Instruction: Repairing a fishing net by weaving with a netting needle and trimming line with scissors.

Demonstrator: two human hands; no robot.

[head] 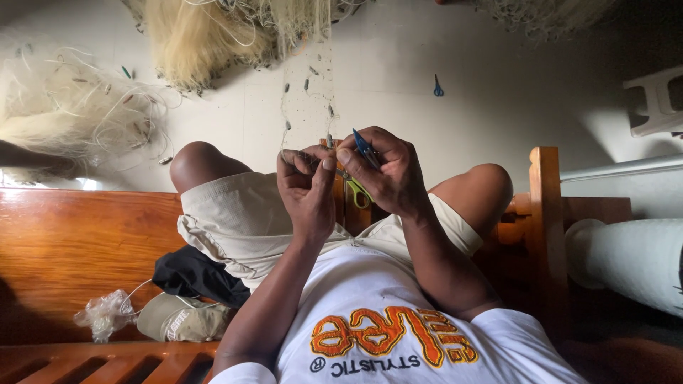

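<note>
**Net mending in hand, much net left on the floor**

White shirt cloth (398,299) with an orange print fills the near edge of the view, and below it the person sits on a wooden bench (64,242) in pale shorts (235,220). Big heaps of pale fishing net (206,35) with small weights lie on the floor (427,50) beyond the knees, and 1 strand of that net (309,107) runs up to the hands. Judging by the heaps, only the small stretch at the fingers is being worked; most of the net appears untouched, though I cannot tell how much is already mended.

Both forearms rise from the lap and meet between the knees. Left hand (307,188) is closed, thumb and forefinger pinching the mesh. Right hand (388,174) is curled shut around a blue netting needle (364,147), its tip pointing toward the pinched mesh. Green-handled scissors (358,192) lie just under the hands. Small blue scissors (438,87) lie well apart on the floor.
</note>
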